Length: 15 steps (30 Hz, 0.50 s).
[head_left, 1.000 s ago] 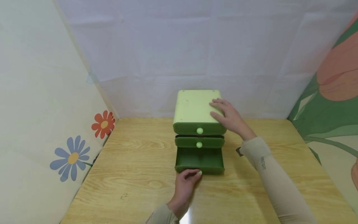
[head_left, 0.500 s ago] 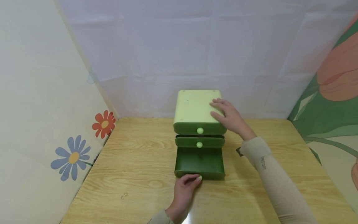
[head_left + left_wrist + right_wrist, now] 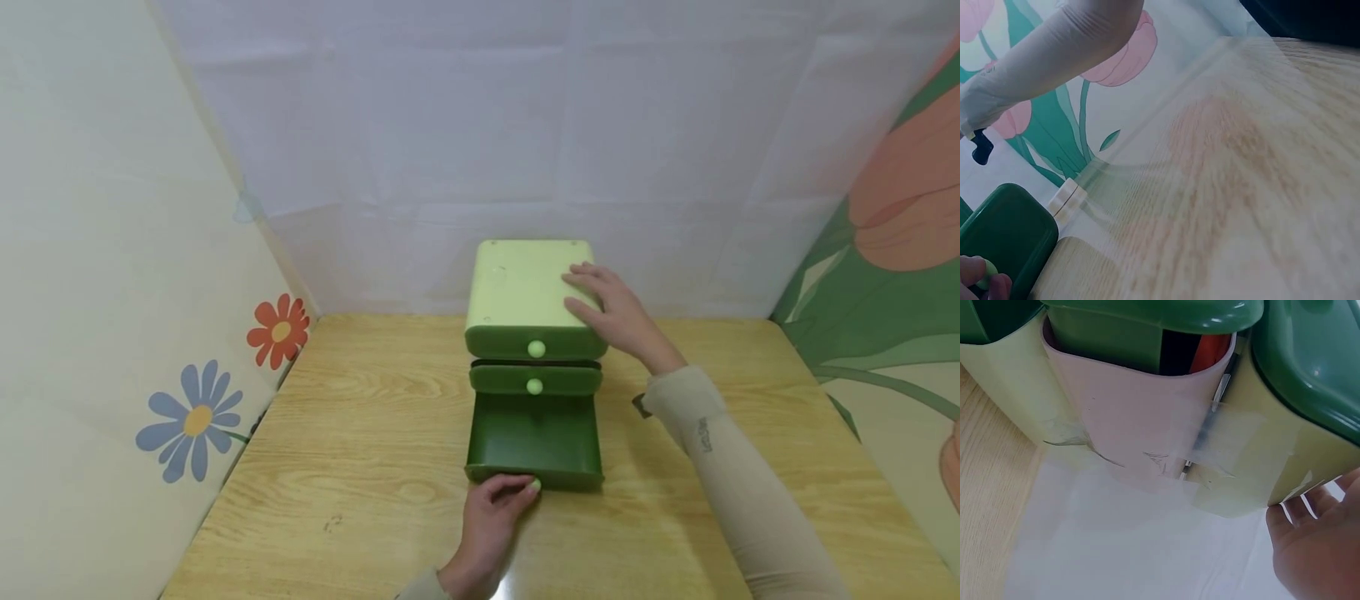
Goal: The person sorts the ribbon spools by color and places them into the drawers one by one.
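Observation:
A drawer cabinet [image 3: 517, 287] with a light green top and dark green drawer fronts stands on the table. My left hand [image 3: 486, 525] pinches the round light green knob [image 3: 990, 272] of the bottom drawer [image 3: 536, 429]. That drawer is pulled far out, and nothing shows inside it. My right hand [image 3: 617, 310] rests on the cabinet's top right edge with its fingers spread. The middle drawer [image 3: 495, 381] sticks out slightly; in the right wrist view, something red [image 3: 1210, 351] and a black patch show in its gap. The top drawer [image 3: 491, 342] is closed.
The wood-patterned table [image 3: 360, 433] spreads to both sides of the cabinet. A white sheet [image 3: 420, 150] hangs behind it. Flower-patterned panels [image 3: 885, 225] flank left and right. Clear tape [image 3: 1235, 440] crosses the cabinet's side.
My left hand has moved toward me, drawing the bottom drawer further out by its knob. My right hand has stayed in place on the cabinet.

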Each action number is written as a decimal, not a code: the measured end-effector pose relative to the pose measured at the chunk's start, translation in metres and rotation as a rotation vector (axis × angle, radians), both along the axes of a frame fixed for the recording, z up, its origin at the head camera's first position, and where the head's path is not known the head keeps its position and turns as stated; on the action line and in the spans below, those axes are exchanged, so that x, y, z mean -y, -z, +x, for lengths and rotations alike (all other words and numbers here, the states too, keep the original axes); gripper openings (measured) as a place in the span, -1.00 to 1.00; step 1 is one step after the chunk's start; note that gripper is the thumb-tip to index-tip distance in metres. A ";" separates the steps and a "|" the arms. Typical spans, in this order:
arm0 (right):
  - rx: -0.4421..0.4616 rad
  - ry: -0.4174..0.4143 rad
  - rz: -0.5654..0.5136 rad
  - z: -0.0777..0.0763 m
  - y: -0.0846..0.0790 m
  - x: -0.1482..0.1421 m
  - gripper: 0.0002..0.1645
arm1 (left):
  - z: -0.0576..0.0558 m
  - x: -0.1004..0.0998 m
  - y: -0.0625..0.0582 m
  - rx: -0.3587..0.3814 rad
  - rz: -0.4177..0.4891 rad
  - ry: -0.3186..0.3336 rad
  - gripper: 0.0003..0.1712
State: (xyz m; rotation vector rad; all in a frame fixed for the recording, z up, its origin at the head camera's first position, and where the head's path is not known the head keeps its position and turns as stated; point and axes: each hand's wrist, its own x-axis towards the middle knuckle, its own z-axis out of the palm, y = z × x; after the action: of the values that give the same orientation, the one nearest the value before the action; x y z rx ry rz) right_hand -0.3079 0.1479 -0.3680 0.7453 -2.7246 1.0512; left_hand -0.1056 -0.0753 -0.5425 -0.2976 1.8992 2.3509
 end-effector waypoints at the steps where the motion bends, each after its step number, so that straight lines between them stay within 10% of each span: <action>1: -0.003 0.003 -0.001 -0.001 0.000 0.000 -0.31 | 0.000 0.000 0.000 -0.003 0.006 0.000 -0.70; 15: 0.053 0.082 -0.181 0.000 0.001 -0.025 -0.33 | 0.004 0.001 0.001 -0.010 0.012 0.007 -0.71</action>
State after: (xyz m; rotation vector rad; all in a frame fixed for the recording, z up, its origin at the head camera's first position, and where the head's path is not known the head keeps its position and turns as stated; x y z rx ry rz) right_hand -0.3077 0.1731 -0.3688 0.5801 -2.6314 1.2932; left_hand -0.1016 -0.0766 -0.5433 -0.2778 1.8864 2.3629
